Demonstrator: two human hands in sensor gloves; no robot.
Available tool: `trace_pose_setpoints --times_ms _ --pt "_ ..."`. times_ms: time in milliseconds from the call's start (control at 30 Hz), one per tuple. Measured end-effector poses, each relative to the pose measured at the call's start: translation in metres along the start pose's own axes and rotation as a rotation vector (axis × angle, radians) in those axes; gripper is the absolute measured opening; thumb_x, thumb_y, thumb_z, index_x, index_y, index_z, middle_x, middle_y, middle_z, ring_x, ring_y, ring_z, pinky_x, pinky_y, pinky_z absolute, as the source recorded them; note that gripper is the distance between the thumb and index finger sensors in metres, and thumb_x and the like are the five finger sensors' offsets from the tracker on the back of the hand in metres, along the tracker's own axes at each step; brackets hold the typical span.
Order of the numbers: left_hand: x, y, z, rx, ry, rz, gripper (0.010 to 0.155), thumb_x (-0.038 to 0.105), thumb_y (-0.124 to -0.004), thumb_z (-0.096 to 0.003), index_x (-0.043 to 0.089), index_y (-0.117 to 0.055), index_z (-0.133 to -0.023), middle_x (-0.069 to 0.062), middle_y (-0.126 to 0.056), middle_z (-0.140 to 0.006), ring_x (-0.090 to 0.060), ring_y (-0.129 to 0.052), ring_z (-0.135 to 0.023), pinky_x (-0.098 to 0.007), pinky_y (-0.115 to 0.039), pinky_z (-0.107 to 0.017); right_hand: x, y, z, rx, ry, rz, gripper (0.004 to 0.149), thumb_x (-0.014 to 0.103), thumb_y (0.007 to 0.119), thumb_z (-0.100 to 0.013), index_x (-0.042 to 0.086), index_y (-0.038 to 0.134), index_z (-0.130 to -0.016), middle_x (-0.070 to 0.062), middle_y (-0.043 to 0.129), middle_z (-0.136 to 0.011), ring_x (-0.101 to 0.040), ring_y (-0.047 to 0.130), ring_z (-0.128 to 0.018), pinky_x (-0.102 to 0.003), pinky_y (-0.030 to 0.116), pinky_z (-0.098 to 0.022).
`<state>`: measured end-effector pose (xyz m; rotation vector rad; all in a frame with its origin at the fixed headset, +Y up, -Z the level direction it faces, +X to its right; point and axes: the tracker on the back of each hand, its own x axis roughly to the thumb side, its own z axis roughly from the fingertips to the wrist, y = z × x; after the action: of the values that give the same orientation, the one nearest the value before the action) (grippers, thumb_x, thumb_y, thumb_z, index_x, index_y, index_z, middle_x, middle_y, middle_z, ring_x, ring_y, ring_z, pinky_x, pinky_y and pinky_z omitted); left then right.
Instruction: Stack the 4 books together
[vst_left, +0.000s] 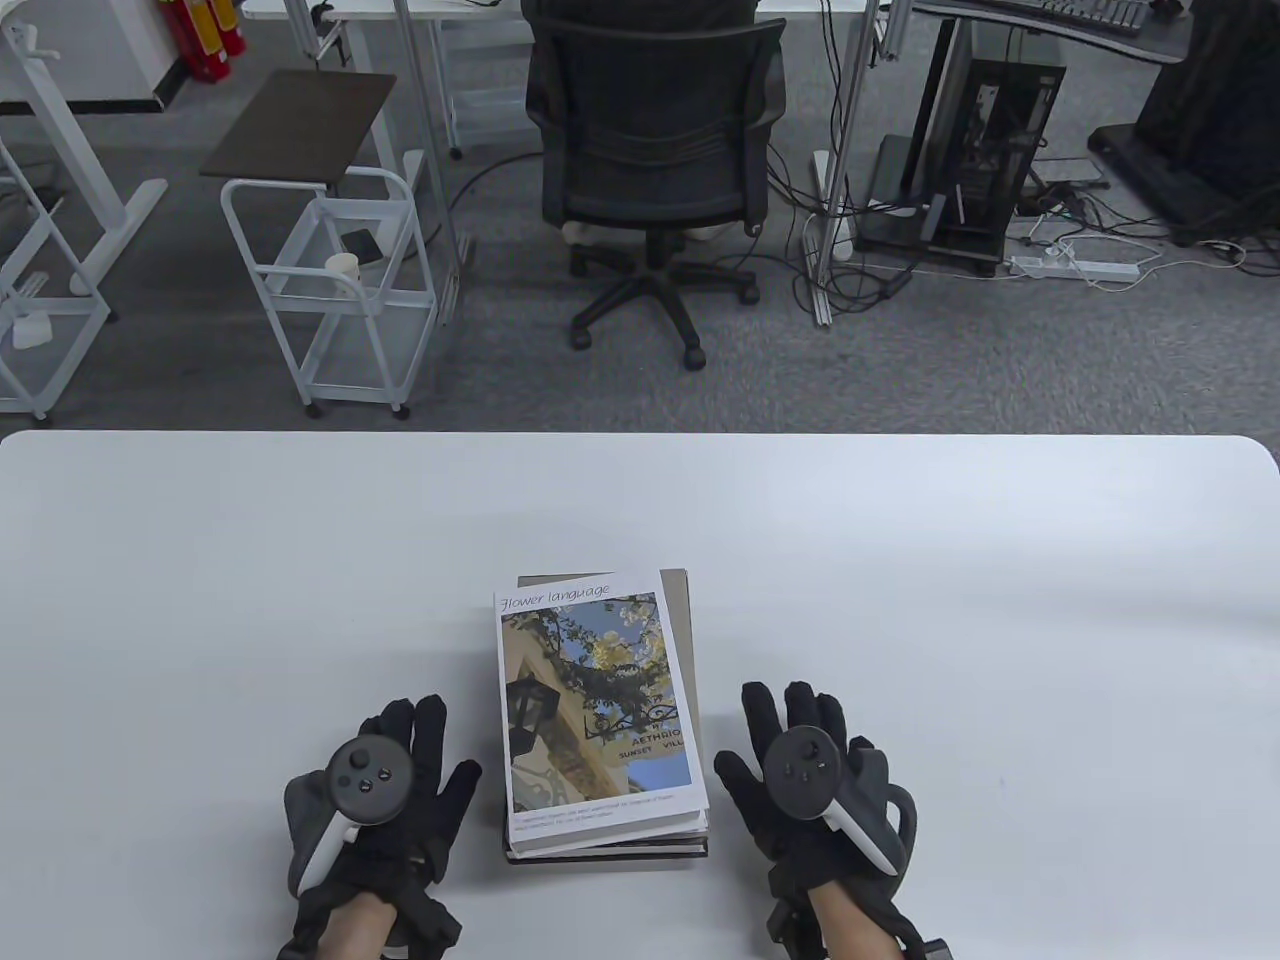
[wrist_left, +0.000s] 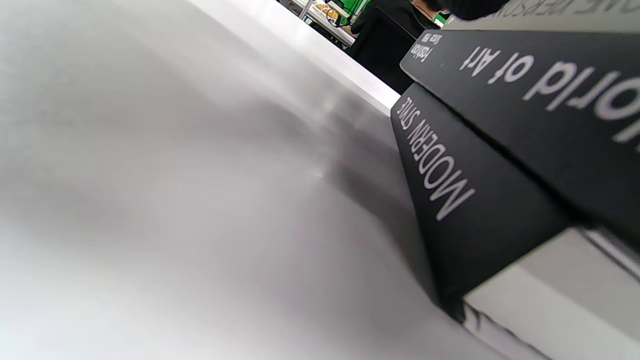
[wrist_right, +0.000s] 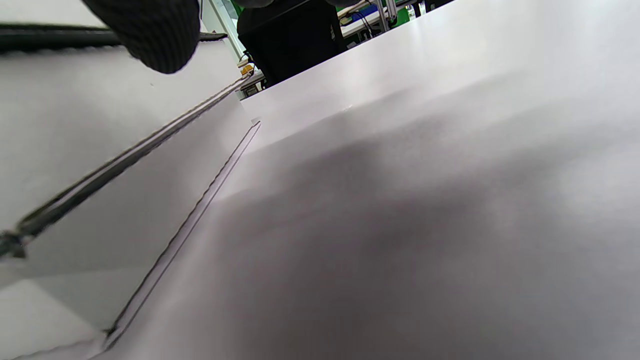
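Both gloved hands lie flat on the white table, nearest the camera, at about 6 o'clock in the table view. Left hand sits just beside the stack at its 9 o'clock side, fingers extended and slightly spread, gripping nothing. Right hand sits just beside the stack at its 3 o'clock side, fingers likewise extended and spread, holding nothing. Whether either hand touches the stack cannot be told.

Between the hands stands the stack of books. Its top book has a white cover headed "Flower language" over a photograph of a lantern, branches and a pale wall. A tan cover juts out beneath it at 1 o'clock.

Left wrist view: two black spines, one reading "MODERN STYLE" and above it one ending "orld of Art", its first letters cut off by the frame edge. A fingertip shows only partly at 12 o'clock. Right wrist view: pale page edges, blurred, with one fingertip at 11 o'clock. The full count of books cannot be confirmed from above.
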<state>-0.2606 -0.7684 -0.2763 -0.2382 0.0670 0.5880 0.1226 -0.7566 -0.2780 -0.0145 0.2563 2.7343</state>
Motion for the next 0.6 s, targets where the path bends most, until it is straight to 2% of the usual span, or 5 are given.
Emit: trace_pose_setpoints --times_ms 600 --pt "-0.0015 -0.0037 -0.0005 -0.031 0.005 0.045 0.076 0.056 -0.058 -0.0503 0.031 -0.014 -0.108 -0.004 -0.007 -0.112 -0.034 -0.01 -0.106 -0.061 -0.018 -0.075 -0.0036 -0.0013 -0.0019 0.005 -0.016 -0.073 0.071 0.057 0.062 -0.066 0.031 0.022 -0.119 -0.021 0.023 -0.122 -0.051 0.028 -0.111 -0.075 0.035 -0.077"
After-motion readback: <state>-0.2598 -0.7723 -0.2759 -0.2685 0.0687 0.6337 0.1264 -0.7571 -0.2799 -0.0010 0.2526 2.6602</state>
